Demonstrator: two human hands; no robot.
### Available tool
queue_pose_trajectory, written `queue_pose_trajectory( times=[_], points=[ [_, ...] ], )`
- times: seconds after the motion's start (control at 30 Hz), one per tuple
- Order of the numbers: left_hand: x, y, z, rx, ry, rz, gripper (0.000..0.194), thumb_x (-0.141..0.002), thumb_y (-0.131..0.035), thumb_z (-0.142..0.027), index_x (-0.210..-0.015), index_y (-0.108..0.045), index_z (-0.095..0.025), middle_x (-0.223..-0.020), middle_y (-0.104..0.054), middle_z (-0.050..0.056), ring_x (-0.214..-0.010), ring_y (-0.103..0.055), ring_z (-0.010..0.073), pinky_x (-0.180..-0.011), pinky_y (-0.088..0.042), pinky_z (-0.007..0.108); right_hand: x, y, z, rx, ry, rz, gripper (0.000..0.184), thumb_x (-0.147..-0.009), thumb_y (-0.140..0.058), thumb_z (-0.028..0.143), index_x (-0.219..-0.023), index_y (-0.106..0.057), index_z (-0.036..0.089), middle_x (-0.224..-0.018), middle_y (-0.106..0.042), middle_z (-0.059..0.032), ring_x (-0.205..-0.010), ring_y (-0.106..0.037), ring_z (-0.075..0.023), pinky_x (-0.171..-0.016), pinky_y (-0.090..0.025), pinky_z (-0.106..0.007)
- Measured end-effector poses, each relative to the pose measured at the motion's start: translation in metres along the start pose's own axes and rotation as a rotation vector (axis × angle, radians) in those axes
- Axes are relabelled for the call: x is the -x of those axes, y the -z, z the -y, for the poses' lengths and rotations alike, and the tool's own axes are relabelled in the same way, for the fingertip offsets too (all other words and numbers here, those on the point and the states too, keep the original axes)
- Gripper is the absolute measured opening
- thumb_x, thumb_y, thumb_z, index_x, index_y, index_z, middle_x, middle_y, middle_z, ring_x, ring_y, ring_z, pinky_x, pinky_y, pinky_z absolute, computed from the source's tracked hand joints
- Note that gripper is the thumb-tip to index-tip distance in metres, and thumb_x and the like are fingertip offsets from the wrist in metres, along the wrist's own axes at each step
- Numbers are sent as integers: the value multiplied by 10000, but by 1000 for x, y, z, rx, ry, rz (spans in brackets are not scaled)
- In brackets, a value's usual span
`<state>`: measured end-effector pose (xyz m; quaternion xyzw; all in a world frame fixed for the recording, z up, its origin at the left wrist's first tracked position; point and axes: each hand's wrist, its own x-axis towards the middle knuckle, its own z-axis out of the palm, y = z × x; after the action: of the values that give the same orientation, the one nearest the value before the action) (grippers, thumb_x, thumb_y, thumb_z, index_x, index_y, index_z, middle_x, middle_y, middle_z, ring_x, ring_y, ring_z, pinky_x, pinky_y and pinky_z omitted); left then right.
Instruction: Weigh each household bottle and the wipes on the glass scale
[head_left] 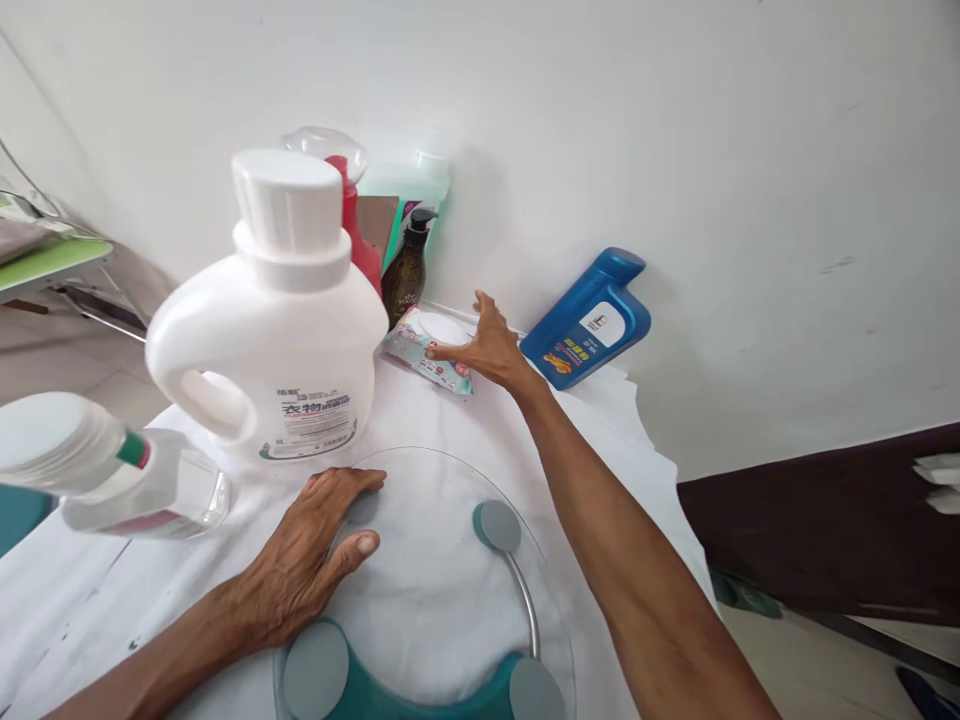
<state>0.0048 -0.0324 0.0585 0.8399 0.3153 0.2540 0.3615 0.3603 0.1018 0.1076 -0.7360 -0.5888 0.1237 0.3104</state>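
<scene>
A round glass bathroom scale (427, 600) with teal and grey pads lies on the white cloth in front of me. My left hand (322, 545) rests on its left side, fingers stretched out and thumb apart. Further back, my right hand (491, 345) reaches over a pack of wet wipes (435, 365), thumb and fingers spread. Whether it touches the pack I cannot tell. To the right of that hand, a blue bottle (589, 320) leans tilted near the wall.
At the left stand a big white laundry detergent jug (300, 320) and a clear bottle with a white cap (150, 490). Behind are a red spray bottle (360, 235), a dark pump bottle (406, 270) and a green liquid jug (431, 195), close to the white wall (712, 200).
</scene>
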Motion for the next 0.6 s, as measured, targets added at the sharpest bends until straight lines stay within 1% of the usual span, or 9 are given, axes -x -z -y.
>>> queue_pose_trajectory(
  times=[0.03,0.1,0.17,0.2,0.23,0.33,0.43,0.53,0.6],
  points=[
    [-1,1,-1,10,-5,12,474,-1133,-420,-527,-1532,-554,-310,-1463,-703,80,-1366,-649,303,-1206,-515,517,-6,-5,6,19,-54,72,1298,-469,-1026,615,-1564,-467,201,-1612,-538,-243,-1493,-497,-470,-1219,-391,-656],
    [-1,2,-1,33,-9,36,480,-1138,-406,-530,-1517,-561,-280,-1454,-701,96,-1357,-650,302,-1205,-508,521,-12,-10,14,52,-109,172,1018,-497,-1019,522,-1376,-630,187,-1412,-697,-208,-1324,-630,-445,-1118,-488,-585],
    [-2,1,-1,51,-19,43,498,-1137,-400,-543,-1502,-566,-249,-1445,-700,113,-1340,-651,306,-1193,-506,531,-9,-12,19,73,-107,185,729,-517,-997,440,-1141,-711,195,-1193,-771,-155,-1176,-686,-416,-1036,-525,-534],
    [-2,1,0,57,-24,39,508,-1137,-395,-549,-1499,-566,-236,-1444,-698,121,-1336,-649,308,-1189,-502,539,-6,-13,20,75,-103,160,639,-530,-980,420,-1070,-713,207,-1123,-776,-133,-1137,-692,-403,-1015,-528,-521],
    [-2,1,0,62,-31,32,522,-1137,-388,-556,-1500,-564,-225,-1441,-697,128,-1331,-646,312,-1186,-498,549,0,-14,21,74,-105,127,590,-548,-962,417,-1042,-706,220,-1086,-772,-113,-1122,-690,-392,-1004,-527,-510],
    [-2,1,1,60,-53,49,563,-1139,-367,-576,-1505,-556,-191,-1412,-699,151,-1305,-643,319,-1175,-486,572,20,-16,22,46,-131,-4,543,-596,-909,451,-1044,-682,246,-1048,-757,-78,-1099,-677,-357,-973,-528,-482],
    [-2,1,1,59,-74,56,589,-1138,-364,-591,-1493,-557,-162,-1387,-703,164,-1296,-641,323,-1173,-479,584,42,-13,20,-16,-192,-144,558,-625,-861,512,-1061,-665,225,-1025,-740,-76,-1007,-677,-318,-887,-545,-453],
    [-2,2,0,63,-93,36,595,-1135,-366,-601,-1478,-566,-157,-1375,-711,161,-1297,-649,326,-1170,-487,581,68,3,20,-78,-257,-243,626,-625,-829,581,-1084,-648,195,-962,-711,-61,-839,-650,-265,-721,-543,-411],
    [-3,3,0,63,-106,28,602,-1135,-351,-607,-1461,-580,-157,-1362,-720,162,-1286,-658,329,-1160,-497,581,93,21,24,-110,-244,-304,644,-574,-868,597,-1039,-657,204,-909,-691,-29,-772,-609,-230,-639,-512,-370]
  ],
)
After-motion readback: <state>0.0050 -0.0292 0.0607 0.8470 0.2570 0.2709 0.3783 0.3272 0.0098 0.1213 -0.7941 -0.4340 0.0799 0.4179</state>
